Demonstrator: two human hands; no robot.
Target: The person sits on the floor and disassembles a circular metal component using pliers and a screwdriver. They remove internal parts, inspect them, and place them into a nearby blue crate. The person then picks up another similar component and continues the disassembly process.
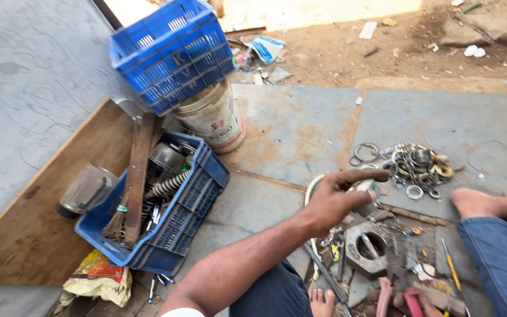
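My left hand (335, 199) reaches to the right over a pile of metal parts on the stone floor. Its fingers curl around a small grey metal part (366, 189), with the index finger stretched out above it. A pale curved hose (308, 196) lies under the hand. Just below the hand sits a heavy square metal block with a round hole (371, 245). A cluster of rings, washers and bearings (418, 167) lies beyond the fingertips. My right hand is out of view.
A blue crate (198, 202) holds springs, a brush and metal parts, beside a wooden board (36, 229) and a glass jar (86, 191). Another blue crate (171, 53) rests on a white bucket (215, 120). Red-handled pliers (397, 299) and a bare foot (479, 202) are near.
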